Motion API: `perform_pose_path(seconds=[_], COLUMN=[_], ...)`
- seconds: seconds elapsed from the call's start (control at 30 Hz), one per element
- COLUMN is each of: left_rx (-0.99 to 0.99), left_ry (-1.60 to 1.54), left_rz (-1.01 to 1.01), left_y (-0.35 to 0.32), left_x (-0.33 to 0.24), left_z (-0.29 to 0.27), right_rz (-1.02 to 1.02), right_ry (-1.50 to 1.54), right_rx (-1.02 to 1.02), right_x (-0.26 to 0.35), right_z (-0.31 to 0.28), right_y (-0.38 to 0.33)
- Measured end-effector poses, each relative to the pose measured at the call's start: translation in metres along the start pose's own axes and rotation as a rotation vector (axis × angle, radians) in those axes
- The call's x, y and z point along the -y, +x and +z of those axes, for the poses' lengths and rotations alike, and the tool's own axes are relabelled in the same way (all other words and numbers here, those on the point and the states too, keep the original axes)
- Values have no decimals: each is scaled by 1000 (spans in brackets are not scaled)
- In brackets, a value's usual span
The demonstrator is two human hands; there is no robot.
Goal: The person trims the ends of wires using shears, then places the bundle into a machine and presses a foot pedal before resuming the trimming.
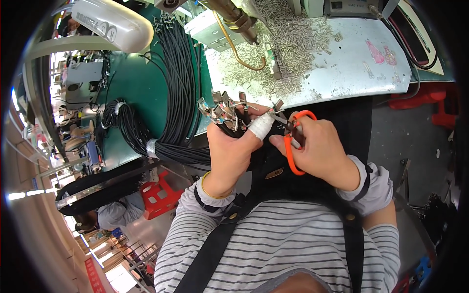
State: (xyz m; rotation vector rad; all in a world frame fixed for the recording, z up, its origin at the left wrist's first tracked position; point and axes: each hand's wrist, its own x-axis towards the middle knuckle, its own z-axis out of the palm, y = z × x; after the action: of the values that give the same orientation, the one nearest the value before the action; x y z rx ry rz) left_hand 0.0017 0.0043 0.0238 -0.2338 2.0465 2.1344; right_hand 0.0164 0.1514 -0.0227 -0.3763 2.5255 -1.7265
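Note:
My left hand (229,151) is closed round a bunch of black cables whose ends carry metal connectors (225,111) with thin coloured wires. White tape wraps its thumb (261,127). One connector (278,105) sticks out past the thumb and forefinger. My right hand (315,146) grips a pair of scissors with orange handles (289,155). The blades (281,119) point left and meet the wires beside that single connector. Whether the blades are fully closed is too small to tell. The cables run left from my left hand to a long black bundle (183,155).
A pale work surface (342,83) ahead holds a heap of small metal pieces (298,44) under a machine head (239,22) with a bent copper tube. More black cables (178,73) lie on the green table (132,88) at left. Red stools (159,198) stand lower left and at right.

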Motion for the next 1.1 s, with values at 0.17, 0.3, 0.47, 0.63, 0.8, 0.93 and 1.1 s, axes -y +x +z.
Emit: perform_pose_path(seconds=[0.17,0.3,0.47,0.63,0.8,0.93,1.1], left_rx=[70,196,177,183,230,254,212], left_ry=[-88,-378,-410,-334,-308,-274,-241], left_rz=[-162,-262,-248,-267,-289,-270,-234], left_y=[16,53,80,87,92,93,90], left_x=[-2,9,8,3,1,-1,-1], left_z=[-2,-11,-6,-5,-11,-11,-9], right_rz=[167,427,257,243,266,254,249], right_ry=[233,644,597,507,514,521,538], right_rx=[60,92,-257,-162,-143,-142,-108], right_x=[-5,-1,0,-10,-12,-12,-13], right_z=[7,-1,-12,-19,-19,-18,-18], right_y=[0,10,48,83,86,87,89])
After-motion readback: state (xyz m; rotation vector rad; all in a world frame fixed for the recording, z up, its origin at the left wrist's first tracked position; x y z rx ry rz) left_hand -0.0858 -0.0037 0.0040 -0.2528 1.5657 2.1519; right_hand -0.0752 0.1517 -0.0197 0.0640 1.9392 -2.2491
